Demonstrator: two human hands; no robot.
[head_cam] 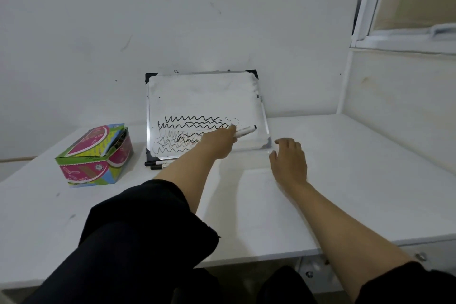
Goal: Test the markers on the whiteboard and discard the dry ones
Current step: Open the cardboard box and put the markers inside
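Note:
A small whiteboard (pixel 204 96) with black corner caps leans against the wall, its lower half covered in black and faint wavy lines. My left hand (pixel 219 142) grips a white marker (pixel 244 131) with a black end, held against the board's lower right part. My right hand (pixel 288 160) hovers over the table just right of the board's bottom corner, fingers relaxed and holding nothing. Two more markers (pixel 158 165) lie on the table below the board's left corner, partly hidden by my left forearm.
A colourful open cardboard box (pixel 93 163) stands on the white table (pixel 357 180) to the left of the board. The wall runs behind; a window frame (pixel 370 7) is at the upper right. The table's front edge is near my body.

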